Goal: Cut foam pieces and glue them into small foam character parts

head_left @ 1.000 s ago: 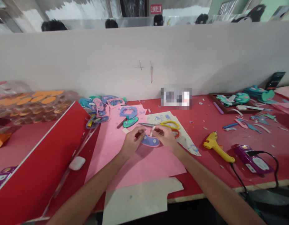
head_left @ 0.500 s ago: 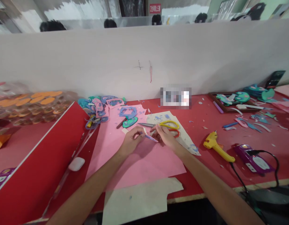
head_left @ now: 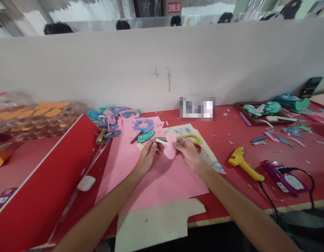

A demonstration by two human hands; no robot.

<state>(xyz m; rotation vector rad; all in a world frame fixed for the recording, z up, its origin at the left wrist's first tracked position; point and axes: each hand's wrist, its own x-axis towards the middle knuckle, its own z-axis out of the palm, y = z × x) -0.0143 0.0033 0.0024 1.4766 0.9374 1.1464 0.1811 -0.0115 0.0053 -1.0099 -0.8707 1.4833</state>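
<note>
My right hand (head_left: 188,151) pinches a pink figure-eight-shaped cutout (head_left: 169,150) at its right edge, its broad face toward me. A short white strip (head_left: 161,141) juts left from the cutout's narrow middle; whether it is fixed there I cannot tell. Closed around the strip's left end is my left hand (head_left: 148,154), with some fingertips hidden. Both hands are above a pink sheet (head_left: 162,185). Behind them lie scissors with yellow and red handles (head_left: 195,138), partly covered by the right hand. A green cutout (head_left: 146,136) and a blue-violet one (head_left: 143,125) lie beyond the left hand.
On the right are a yellow glue gun (head_left: 246,164), a purple power box (head_left: 286,178) with a black cable, and a brown tray (head_left: 256,120) of cutouts. A red board (head_left: 46,189) stands slanted at left, near heaped foam scraps (head_left: 112,119). A white partition (head_left: 112,70) rises behind.
The pink cutout has turned from nearly edge-on to facing me. My left hand has shifted slightly left of it, while my right hand now grips its right edge.
</note>
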